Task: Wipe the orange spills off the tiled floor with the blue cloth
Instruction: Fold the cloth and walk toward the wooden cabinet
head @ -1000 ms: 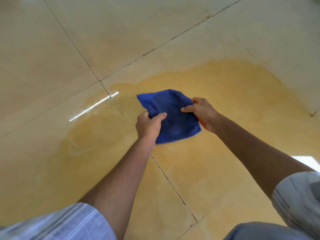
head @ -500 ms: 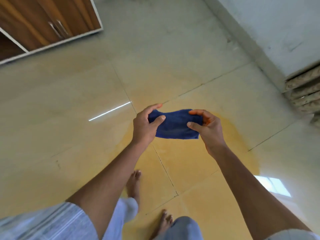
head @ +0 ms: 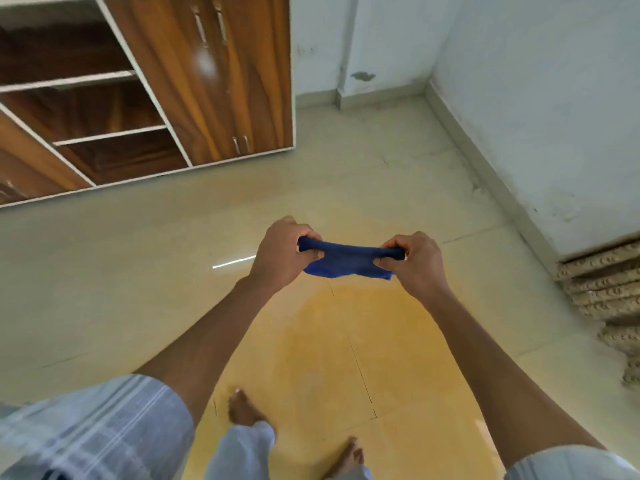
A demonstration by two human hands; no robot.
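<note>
The left hand (head: 281,255) and the right hand (head: 416,260) each pinch one end of the blue cloth (head: 346,260), fingers curled tight round the bunched fabric. Between them the cloth is pulled into a taut band with a loose fold sagging from its lower edge. Both arms are stretched forward, so the cloth hangs in the air, well clear of the tiled floor (head: 104,289). Held this way, it is probably being stretched out or regathered to offer a fresh face before it goes down again; that is a judgement, not something the view proves.

Directly below and nearer the person lies the orange spill (head: 346,358), a broad stain spreading across several tile joints and reaching to the bare feet (head: 244,408). It looks largely unwiped, so much of the task seems left to do.

Farther out, a wooden cabinet (head: 145,88) with open shelves stands against the pale wall (head: 519,98) on the left. A stack of corrugated cardboard (head: 609,292) lies beside the right-hand wall.
</note>
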